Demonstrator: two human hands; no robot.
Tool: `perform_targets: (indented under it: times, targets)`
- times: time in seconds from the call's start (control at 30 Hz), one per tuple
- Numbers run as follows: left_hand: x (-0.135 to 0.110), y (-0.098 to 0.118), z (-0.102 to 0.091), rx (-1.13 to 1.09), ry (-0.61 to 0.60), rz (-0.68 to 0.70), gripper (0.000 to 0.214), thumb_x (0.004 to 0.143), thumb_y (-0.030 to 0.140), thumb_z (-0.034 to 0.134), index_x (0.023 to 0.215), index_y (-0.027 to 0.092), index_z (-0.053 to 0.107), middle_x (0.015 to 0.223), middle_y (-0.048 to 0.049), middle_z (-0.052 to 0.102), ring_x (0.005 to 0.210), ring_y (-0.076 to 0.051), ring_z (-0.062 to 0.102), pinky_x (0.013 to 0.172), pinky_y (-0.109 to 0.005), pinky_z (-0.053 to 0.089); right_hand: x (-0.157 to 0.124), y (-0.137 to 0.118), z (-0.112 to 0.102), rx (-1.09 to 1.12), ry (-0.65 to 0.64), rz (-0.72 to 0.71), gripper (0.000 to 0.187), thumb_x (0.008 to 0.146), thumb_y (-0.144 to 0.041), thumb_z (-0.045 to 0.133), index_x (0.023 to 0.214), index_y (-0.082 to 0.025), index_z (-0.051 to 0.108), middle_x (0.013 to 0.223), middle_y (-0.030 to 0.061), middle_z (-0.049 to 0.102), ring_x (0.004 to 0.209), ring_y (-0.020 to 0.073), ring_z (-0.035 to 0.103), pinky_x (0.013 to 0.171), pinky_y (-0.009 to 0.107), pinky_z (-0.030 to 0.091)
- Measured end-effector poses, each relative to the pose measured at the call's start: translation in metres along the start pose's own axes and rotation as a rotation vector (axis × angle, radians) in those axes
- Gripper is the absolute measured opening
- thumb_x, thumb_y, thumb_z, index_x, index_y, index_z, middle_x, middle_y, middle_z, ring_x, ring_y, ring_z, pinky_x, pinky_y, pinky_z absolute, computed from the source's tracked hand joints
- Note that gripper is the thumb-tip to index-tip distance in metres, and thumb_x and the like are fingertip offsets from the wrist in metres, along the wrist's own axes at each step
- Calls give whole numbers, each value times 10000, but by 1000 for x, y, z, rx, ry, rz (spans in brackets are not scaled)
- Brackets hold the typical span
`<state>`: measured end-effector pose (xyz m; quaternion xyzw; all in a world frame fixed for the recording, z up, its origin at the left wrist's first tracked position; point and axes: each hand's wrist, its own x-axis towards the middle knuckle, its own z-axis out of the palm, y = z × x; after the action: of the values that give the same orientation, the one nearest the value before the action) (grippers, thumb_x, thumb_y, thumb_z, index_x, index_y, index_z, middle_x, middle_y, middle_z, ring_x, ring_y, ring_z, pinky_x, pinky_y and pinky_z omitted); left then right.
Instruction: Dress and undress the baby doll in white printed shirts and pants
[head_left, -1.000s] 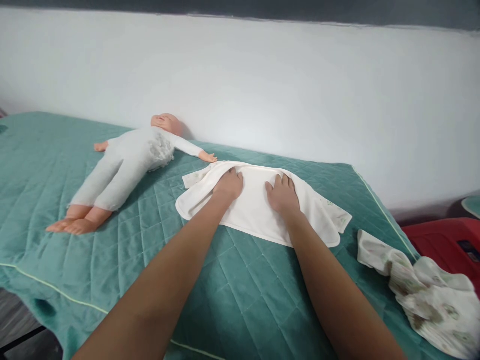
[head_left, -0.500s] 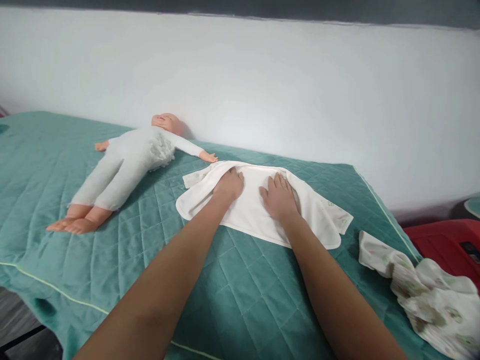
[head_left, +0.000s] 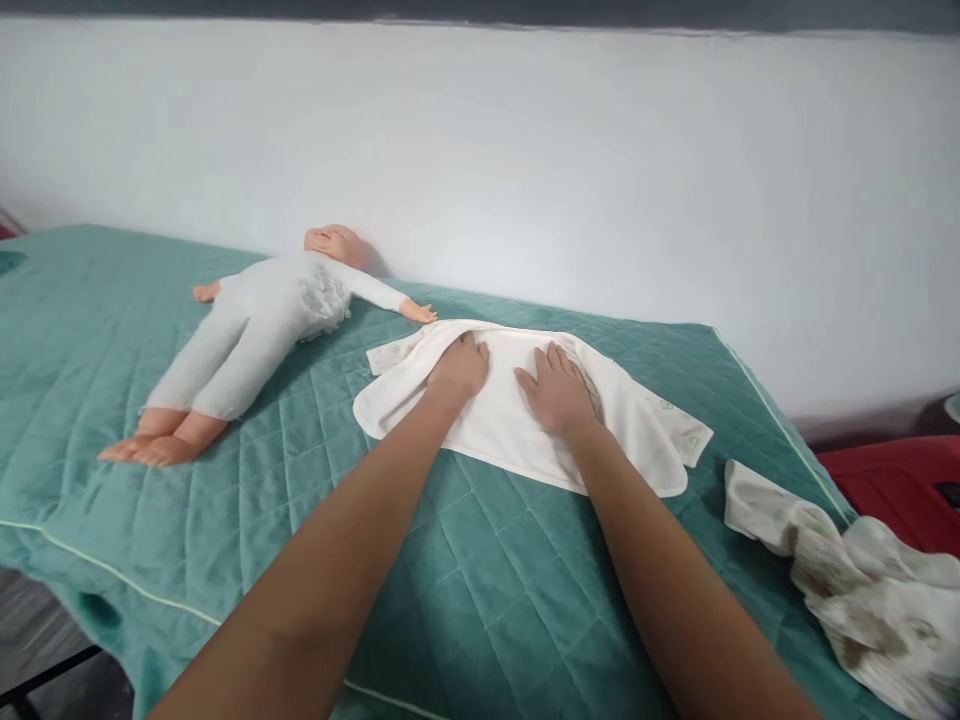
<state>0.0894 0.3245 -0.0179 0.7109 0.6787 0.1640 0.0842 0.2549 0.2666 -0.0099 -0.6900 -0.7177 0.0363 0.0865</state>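
A small white baby shirt [head_left: 495,430] lies spread with its front open, sleeves out to both sides. My left hand [head_left: 461,368] lies palm down inside it, partly under the left front flap, which hides some of the fingers. On the inner side of the right flap, my right hand [head_left: 559,390] rests flat with fingers stretched and thumb apart. To the left, a baby doll [head_left: 262,290] in a white body lies on its back, one arm reaching close to the shirt's upper left edge.
A green quilted cover [head_left: 465,580] lies over the surface. At the right edge is a crumpled, patterned white baby garment [head_left: 862,590]. Beyond that edge stands a red object [head_left: 892,485]. A white wall [head_left: 525,180] rises behind.
My right hand has shifted very slightly to the left on the shirt. The view has moved a little; the shirt and doll lie as before.
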Motion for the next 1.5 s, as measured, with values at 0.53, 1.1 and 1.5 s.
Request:
perform_targets:
  times: [0.53,1.1,1.5]
  targets:
    - [-2,0,-1,-59,30,19,496,1010,357,303,1355,60,499,1376,-270,573,1344,-357,512,1132,-470,358,6,4,1,32,61,45,641,1015,-458,343,1461,-1,405,1608,281,264,1526,340,197,1219,449,199]
    - [-21,2,-5,49,16,107,594,1016,351,279,1455,-27,407,1507,-274,452,1474,-347,342,1222,-474,230,7,6,3,-10,34,41,732,1016,-476,283,1518,55,310,1619,294,211,1537,352,146,1239,449,160]
    - [-122,-10,-26,75,-21,305,652,1025,421,266,1506,-3,377,1611,-210,305,1530,-277,240,1255,-431,203,-33,-2,2,-93,19,-165,726,1026,-488,226,1535,23,307,1629,216,243,1530,303,214,1228,480,221]
